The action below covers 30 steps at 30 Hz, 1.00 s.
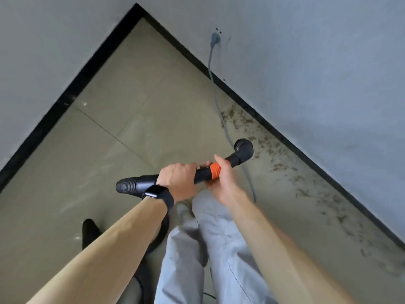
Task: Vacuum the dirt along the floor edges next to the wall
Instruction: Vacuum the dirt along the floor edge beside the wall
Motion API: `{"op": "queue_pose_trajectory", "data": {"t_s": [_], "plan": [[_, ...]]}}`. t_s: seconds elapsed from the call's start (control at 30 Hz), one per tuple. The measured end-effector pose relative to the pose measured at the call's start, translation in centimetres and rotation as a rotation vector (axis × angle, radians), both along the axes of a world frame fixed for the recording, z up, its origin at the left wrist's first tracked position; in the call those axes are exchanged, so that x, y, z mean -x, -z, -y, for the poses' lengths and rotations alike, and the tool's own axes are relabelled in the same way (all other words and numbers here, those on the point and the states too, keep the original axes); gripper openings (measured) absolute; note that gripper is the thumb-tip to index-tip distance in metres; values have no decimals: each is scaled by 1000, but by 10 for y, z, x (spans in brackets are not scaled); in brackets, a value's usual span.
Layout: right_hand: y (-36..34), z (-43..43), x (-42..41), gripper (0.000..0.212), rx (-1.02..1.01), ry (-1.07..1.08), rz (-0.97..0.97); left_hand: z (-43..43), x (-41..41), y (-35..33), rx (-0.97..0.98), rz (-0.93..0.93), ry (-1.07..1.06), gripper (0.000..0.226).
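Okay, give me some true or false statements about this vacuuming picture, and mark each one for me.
1. The left hand and the right hand both hold the black vacuum tube. True.
2. The dirt lies along the left wall. False: it lies beside the baseboard of the right wall.
3. A grey cord hangs from a plug on that wall. True.
4. The watch sits on the right wrist. False: the left wrist.
5. The tube's ring is blue. False: it is orange.

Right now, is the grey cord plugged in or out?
Plugged in: the plug sits on the wall, the grey cord running down to the floor.
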State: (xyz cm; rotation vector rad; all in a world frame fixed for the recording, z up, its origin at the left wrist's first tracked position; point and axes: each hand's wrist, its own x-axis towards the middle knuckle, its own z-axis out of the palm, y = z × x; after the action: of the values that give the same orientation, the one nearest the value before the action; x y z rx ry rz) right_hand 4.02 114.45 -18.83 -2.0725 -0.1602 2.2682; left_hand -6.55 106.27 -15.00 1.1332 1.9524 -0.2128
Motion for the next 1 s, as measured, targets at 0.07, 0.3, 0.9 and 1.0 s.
{"op": "queue_pose_trajectory", "data": {"t_s": [0.07,0.3,0.9,1.0], "plan": [[-25,7,-9,21,-72,-49,51,15,-12,-20,-21,31,-54,16],[-125,22,-41,10,-545,-279,134,103,-53,-76,-214,84,-236,19],[-275,231,15,26,-778,-1133,-457,291,-162,-190,-399,-97,-1207,39],[-283,275,2,26,-905,-1388,-571,330,-185,-202,-292,-192,-1309,55]]}}
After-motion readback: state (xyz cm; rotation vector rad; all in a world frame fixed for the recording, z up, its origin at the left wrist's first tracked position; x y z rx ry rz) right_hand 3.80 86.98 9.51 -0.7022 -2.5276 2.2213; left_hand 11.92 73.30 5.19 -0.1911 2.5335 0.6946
